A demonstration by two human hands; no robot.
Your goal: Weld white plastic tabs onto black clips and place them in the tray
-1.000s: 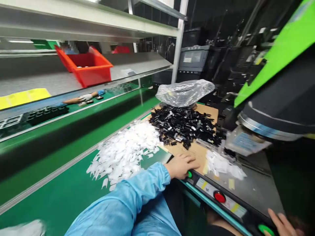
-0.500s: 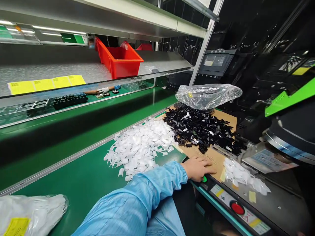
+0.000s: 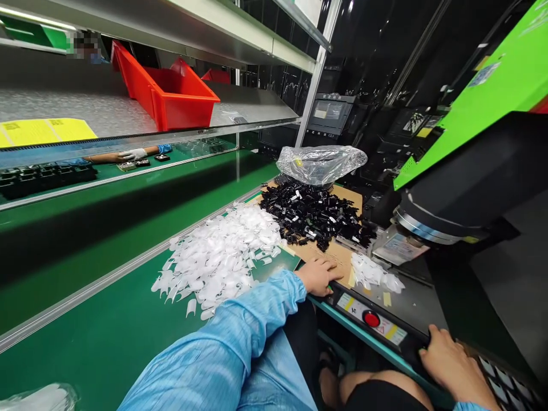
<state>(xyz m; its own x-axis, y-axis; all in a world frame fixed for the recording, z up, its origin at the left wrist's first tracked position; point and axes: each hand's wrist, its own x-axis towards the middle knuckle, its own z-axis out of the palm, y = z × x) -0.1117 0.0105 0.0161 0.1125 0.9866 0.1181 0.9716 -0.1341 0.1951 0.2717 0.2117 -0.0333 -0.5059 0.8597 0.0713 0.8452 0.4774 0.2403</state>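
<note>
A heap of white plastic pieces [image 3: 218,254] lies on a green work surface [image 3: 107,319]. Just right, the left hand [image 3: 317,276] rests on a black control panel [image 3: 385,325] with a red button [image 3: 371,318], beside black parts [image 3: 314,214] on cardboard. Well apart, the right hand [image 3: 449,362] rests at the panel's far end.

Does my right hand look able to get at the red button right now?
Probably yes: your right hand rests on the same control panel, and nothing visible covers the red button or blocks the way.
</note>
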